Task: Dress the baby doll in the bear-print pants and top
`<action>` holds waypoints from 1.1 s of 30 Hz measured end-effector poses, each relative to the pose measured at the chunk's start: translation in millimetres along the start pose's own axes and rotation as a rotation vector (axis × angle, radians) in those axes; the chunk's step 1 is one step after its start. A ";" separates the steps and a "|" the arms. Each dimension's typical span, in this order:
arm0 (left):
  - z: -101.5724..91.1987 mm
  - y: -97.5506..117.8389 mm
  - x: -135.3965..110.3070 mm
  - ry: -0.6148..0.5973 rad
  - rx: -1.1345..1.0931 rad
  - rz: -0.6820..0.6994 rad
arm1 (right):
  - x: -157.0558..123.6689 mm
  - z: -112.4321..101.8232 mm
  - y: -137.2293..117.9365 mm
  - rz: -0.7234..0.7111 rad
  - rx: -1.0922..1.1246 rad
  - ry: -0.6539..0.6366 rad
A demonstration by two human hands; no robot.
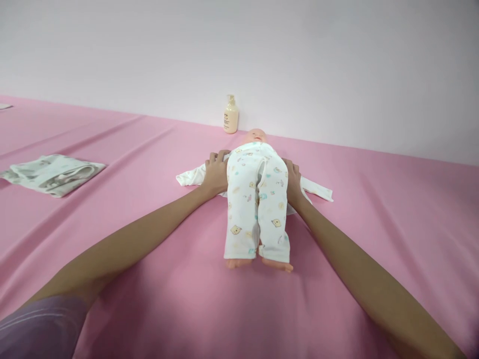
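A baby doll (257,135) lies on its back, head away from me and bare feet towards me. It wears white trousers (241,199) printed with small animals and coloured spots. White sleeves (318,189) of a top spread out to both sides of it. My left hand (217,172) is closed against the doll's left-hand side in view, fingers curled at waist height. On the opposite side my right hand (294,180) grips the doll too, its palm and part of its fingers hidden behind the trousers.
A cream pump bottle (231,117) stands upright by the white wall, behind the doll. To the left lies a folded patterned cloth (56,174) on the pink sheet (168,299), which has long creases. A pale item (5,106) shows at the far left edge.
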State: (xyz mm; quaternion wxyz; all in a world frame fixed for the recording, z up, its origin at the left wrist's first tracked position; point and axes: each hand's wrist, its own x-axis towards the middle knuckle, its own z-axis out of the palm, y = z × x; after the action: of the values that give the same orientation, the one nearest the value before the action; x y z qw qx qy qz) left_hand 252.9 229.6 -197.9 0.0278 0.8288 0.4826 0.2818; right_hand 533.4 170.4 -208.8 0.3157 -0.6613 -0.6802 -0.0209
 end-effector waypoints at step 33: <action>-33.1 0.0 -45.4 0.009 -0.114 0.095 | -46.4 -67.7 -10.1 -0.209 0.050 -0.005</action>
State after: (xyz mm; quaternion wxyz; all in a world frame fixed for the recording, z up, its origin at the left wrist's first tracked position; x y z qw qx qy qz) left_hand 219.4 185.2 -190.1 0.0594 0.8466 0.4262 0.3133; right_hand 548.0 97.8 -171.9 0.3264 -0.5787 -0.7466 -0.0351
